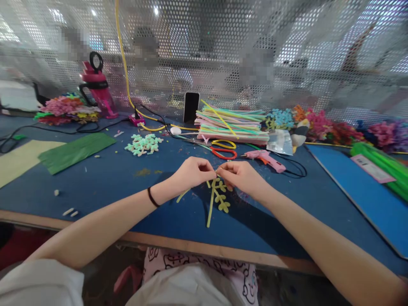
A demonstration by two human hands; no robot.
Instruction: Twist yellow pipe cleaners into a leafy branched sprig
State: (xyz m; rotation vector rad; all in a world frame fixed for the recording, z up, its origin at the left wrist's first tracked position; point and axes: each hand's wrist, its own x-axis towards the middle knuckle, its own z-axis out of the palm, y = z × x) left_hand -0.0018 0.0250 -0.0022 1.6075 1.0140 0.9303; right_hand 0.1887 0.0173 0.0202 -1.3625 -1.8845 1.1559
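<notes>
My left hand and my right hand meet above the blue table, fingers pinched together on a yellow-green pipe cleaner stem. The stem hangs down toward me and carries small looped leaves on its right side. A second thin strand sticks out below my left hand. A dark band sits on my left wrist.
Behind my hands lie red and yellow scissors, a pink glue gun, a pile of pastel pipe cleaners, a phone, mint flower shapes, green paper, a pink bottle and flower heaps.
</notes>
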